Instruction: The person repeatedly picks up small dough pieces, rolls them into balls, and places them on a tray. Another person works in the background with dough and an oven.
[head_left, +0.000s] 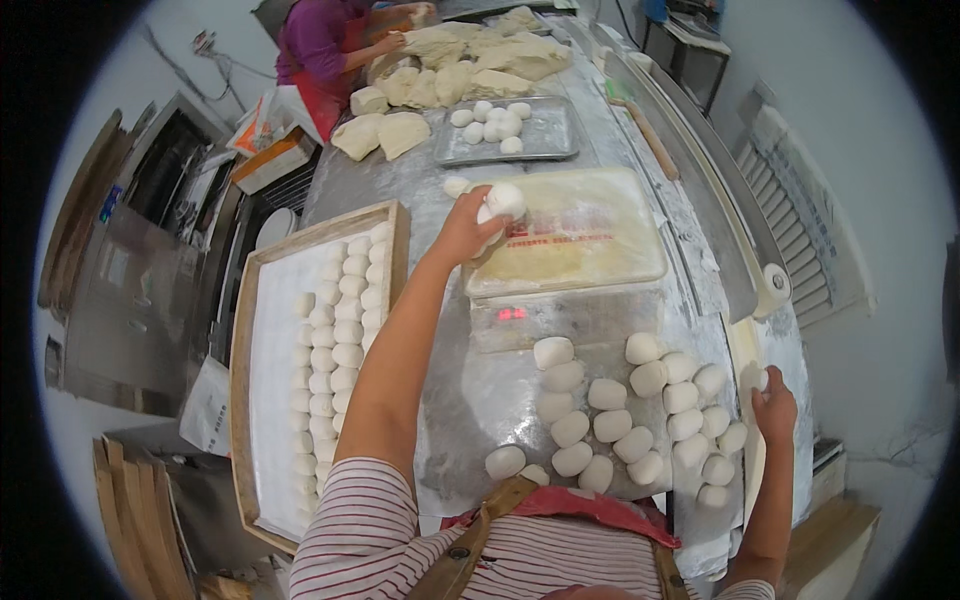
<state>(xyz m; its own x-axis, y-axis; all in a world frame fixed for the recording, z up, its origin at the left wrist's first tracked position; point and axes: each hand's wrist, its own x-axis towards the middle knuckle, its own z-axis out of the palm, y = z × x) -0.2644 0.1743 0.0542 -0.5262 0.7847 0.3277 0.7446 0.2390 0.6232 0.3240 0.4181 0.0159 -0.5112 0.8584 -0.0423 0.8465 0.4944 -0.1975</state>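
Observation:
Above the near-left edge of a floury plastic scale platform (585, 262), my left hand (476, 225) grips a small cluster of white dough balls (505, 201). One more dough piece lies just beyond its fingers. My right hand (775, 401) is at the right, over the pale belt (750, 345) of a dough machine, with its fingers closed on a small dough piece (763, 379). Between my arms, many rounded dough pieces (611, 425) lie on the metal table, close to my apron. The scale's red display (512, 313) is lit.
A wooden tray (247, 375) with rows of dough pieces stands left. Further off are a metal tray (450, 154) of dough balls, large dough slabs (517, 60) and a co-worker in a purple sleeve (319, 37). A rolling pin (652, 142) lies beside the machine.

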